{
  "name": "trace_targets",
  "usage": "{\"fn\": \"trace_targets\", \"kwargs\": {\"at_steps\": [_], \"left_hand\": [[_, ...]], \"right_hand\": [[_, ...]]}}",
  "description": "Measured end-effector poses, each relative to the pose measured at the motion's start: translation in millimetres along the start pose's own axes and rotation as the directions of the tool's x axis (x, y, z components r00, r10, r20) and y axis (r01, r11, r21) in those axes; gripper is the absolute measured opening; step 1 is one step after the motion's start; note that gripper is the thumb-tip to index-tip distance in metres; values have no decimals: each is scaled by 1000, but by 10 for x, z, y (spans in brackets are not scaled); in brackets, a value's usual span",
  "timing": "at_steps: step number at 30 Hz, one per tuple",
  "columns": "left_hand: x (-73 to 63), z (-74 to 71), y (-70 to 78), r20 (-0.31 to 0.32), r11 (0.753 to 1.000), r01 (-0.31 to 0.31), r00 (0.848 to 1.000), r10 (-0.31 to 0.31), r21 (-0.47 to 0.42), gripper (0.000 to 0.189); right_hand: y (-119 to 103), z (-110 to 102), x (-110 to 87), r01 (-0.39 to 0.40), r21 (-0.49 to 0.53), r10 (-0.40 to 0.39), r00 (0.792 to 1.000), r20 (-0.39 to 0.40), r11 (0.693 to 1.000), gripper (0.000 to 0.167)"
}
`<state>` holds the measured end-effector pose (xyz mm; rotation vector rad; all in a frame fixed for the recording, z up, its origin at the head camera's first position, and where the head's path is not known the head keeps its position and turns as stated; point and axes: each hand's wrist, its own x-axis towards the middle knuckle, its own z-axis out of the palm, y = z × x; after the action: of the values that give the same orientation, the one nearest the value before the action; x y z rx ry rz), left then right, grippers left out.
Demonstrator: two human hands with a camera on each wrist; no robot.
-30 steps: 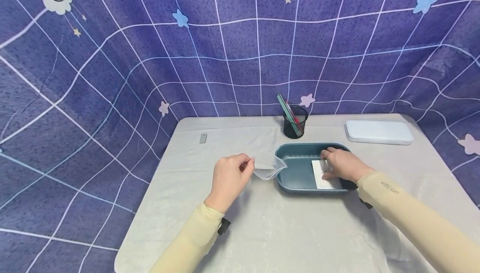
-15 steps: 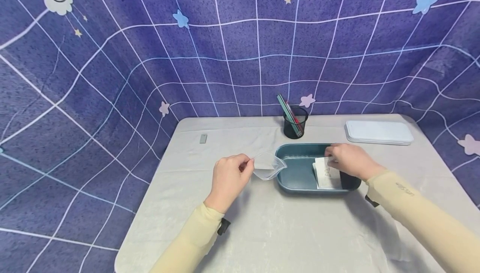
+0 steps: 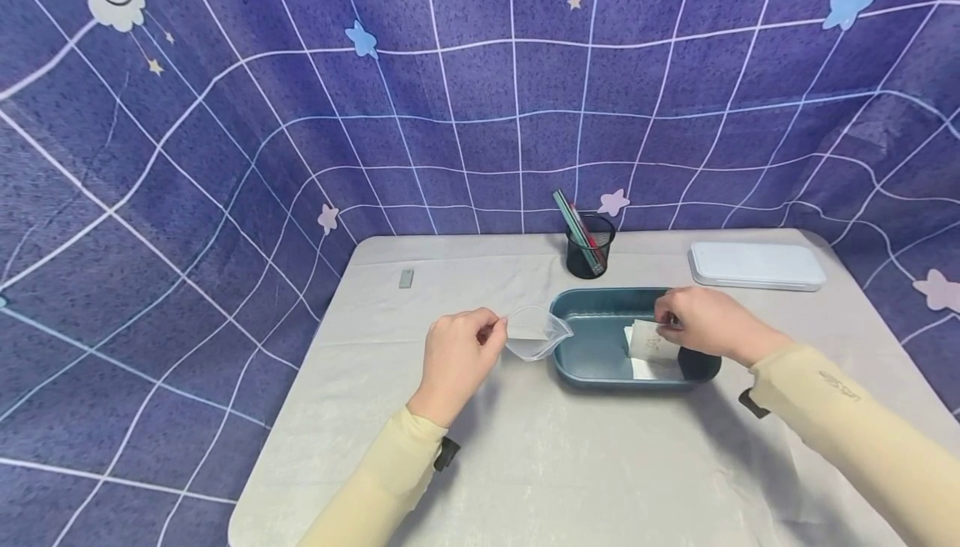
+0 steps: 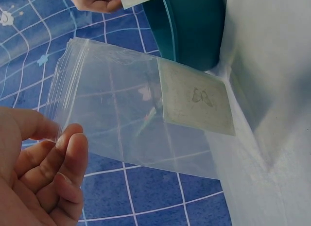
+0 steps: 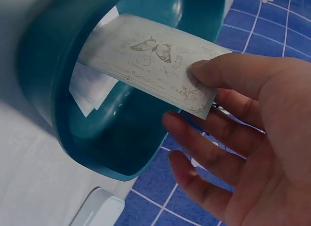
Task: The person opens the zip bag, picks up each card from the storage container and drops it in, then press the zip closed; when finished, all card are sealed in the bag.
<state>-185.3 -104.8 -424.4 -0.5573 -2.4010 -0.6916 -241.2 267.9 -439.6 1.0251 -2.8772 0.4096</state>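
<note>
My left hand (image 3: 459,363) pinches the zip edge of a clear zip bag (image 4: 116,99), whose mouth gapes in the head view. Inside the bag, at its lower end, lies a pale card (image 4: 197,97) with a small butterfly on it. Over the right part of a teal tray (image 3: 600,383), my right hand (image 3: 712,326) holds another card (image 5: 146,60) by one end, between thumb and fingers. This card bears a butterfly and ornate lettering and is tilted up. Beneath it, more white cards (image 5: 90,92) lie on the tray's floor.
Behind the tray stands a black mesh pen cup (image 3: 588,259) with pencils (image 3: 573,223) leaning in it. A flat white case (image 3: 757,265) lies at the back right. A small grey block (image 3: 406,278) is at the back left. A purple patterned curtain (image 3: 480,138) hangs behind the table.
My right hand has picked up a card from the tray and moved slightly right, lifting the card's near edge off the ones below. My left hand and the bag have stayed still.
</note>
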Motion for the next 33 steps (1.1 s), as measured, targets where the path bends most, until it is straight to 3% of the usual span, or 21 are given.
{"fn": "trace_targets", "kwargs": {"at_steps": [5,11,14,19,29,33], "left_hand": [[-4,5,-4,4,1000,6,1000,-6,-6,14],[1,11,-8,-2,1000,5,1000,-5,-4,14],[4,13,-10,2,1000,5,1000,-5,0,15],[15,8,3,-1,1000,4,1000,-4,-9,15],[23,20,6,-8,1000,1,1000,-1,-10,14],[23,22,8,-10,1000,1,1000,-1,-12,14]], "right_hand": [[-7,16,-39,11,-11,-12,999,-48,1000,18],[-73,37,-61,64,-42,-71,980,-184,997,15],[-144,19,-54,112,-71,-128,953,-275,991,15],[-350,-89,-20,195,-110,-223,884,-410,975,14],[-822,-394,36,283,-112,-301,817,-491,952,5],[-1006,-467,52,338,-131,-353,762,-543,932,8]]}}
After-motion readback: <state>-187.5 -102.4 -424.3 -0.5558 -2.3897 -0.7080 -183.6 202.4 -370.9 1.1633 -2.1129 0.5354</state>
